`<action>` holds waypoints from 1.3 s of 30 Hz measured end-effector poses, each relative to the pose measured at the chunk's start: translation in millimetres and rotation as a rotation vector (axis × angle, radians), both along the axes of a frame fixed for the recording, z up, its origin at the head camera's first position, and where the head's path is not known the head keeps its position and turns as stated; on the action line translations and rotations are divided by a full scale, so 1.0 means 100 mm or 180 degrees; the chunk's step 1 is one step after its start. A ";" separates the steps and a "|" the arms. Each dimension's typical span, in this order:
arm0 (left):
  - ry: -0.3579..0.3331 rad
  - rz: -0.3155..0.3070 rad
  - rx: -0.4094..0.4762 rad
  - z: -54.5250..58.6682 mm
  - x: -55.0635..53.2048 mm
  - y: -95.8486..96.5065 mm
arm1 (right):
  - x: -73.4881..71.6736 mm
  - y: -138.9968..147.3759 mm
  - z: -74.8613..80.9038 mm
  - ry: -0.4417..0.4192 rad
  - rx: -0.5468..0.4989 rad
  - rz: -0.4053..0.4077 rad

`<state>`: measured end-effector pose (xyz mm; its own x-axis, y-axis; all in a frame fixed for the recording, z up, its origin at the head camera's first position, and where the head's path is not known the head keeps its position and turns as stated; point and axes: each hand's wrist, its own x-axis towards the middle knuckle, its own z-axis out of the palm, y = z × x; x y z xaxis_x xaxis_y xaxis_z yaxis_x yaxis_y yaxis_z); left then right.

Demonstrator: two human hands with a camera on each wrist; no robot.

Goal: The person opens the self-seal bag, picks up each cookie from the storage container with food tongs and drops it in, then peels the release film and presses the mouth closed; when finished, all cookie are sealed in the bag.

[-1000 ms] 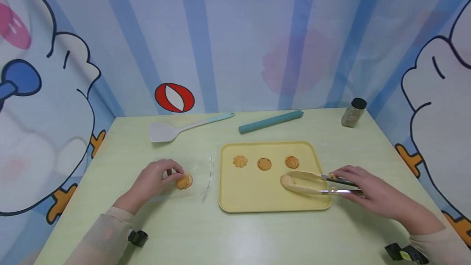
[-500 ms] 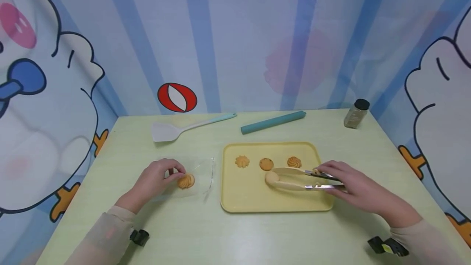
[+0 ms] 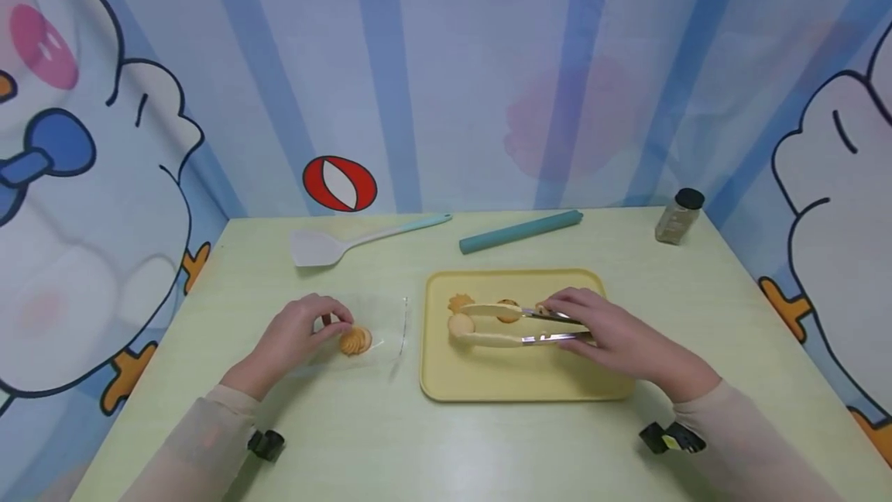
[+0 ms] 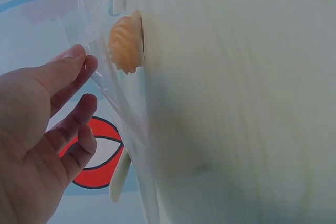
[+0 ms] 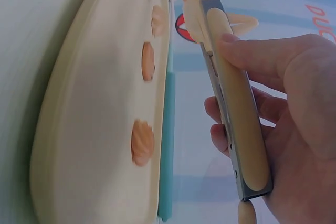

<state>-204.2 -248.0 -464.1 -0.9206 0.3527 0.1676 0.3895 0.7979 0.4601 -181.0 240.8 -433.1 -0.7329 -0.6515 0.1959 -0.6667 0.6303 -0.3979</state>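
Note:
In the head view my left hand (image 3: 296,335) pinches the edge of a clear plastic bag (image 3: 390,312) lying left of the tray. A swirled cookie (image 3: 355,340) is in the bag; the left wrist view shows this cookie (image 4: 125,44) just beyond the fingertips. My right hand (image 3: 613,331) grips a pair of tongs (image 3: 493,340) with cream tips and metal arms. Between those tips sits a pale round cookie (image 3: 461,324), over the left part of a yellow tray (image 3: 530,387). Behind it on the tray are a flower-shaped cookie (image 3: 460,300) and a round cookie (image 3: 509,313), partly covered by the tongs.
A third, swirled cookie (image 5: 143,142) on the tray shows in the right wrist view; my right hand hides it from the head camera. Along the back lie a spatula (image 3: 317,249) and a teal rolled stick (image 3: 520,232). A black-capped jar (image 3: 678,219) stands back right.
My right hand has carried the tongs and the pale round cookie leftward across the tray, from its right side to its left. My left hand stays at the bag.

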 end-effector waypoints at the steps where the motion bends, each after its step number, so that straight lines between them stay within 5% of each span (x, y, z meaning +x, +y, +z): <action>1: 0.0007 0.0002 0.0013 0.00 0.00 0.00 | -0.02 -0.06 -0.01 0.0001 -0.0019 0.0025; 9: 0.0069 -0.0035 0.0007 0.00 -0.01 -0.01 | -0.16 -0.49 -0.10 -0.0074 -0.0152 0.0250; 17: 0.0106 -0.0043 -0.0011 0.00 -0.02 -0.01 | -0.29 -0.84 -0.14 -0.0174 0.0098 0.0358; 27: 0.0053 -0.0004 -0.0023 -0.03 -0.02 0.01 | -0.36 -1.11 -0.20 -0.0204 0.0066 0.0422; 39: 0.0246 0.0040 0.0009 -0.02 -0.01 -0.03 | -0.43 -1.25 -0.21 -0.0101 0.0160 0.0417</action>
